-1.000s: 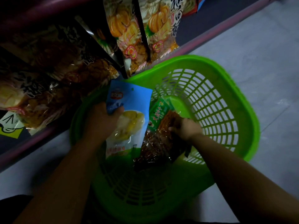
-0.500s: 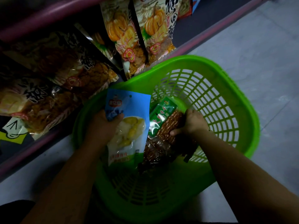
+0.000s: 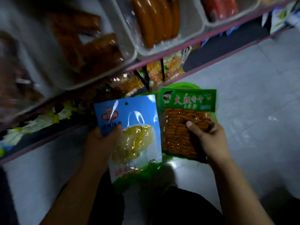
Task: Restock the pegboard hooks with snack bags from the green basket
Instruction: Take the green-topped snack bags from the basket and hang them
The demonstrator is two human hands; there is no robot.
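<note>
While both hands are occupied, each with one bag, the risk begins close to the body: the left hand (image 3: 103, 143) grips the blue snack bag (image 3: 129, 135) at its left edge, thumb pressed on the front and the other fingers behind it, and the right hand (image 3: 209, 137) pinches the green snack bag (image 3: 185, 125) at its right side, thumb on the clear window. I judge that no hand is free to steady a hook, so threading one bag may let the other slip or fold, and the glossy film looks smooth, which makes a thumb hold weak. The hang hole (image 3: 126, 103) is visible near the top of the blue snack bag; on the green one I cannot find a hole, so it may be harder to aim. Just behind the green snack bag, only a thin arc of the green basket (image 3: 183, 84) shows above its top edge; the two bags hide the rest, and I cannot tell what remains inside. Beyond the basket, packets with orange print (image 3: 164, 70) hang or stand under the pink shelf edge (image 3: 178, 49), but no hooks can be made out, so a wrong peg is possible. Farther up from the basket, the white trays (image 3: 191, 38) with sausages are blurred, and the left part of the shelf is too smeared to read.
</note>
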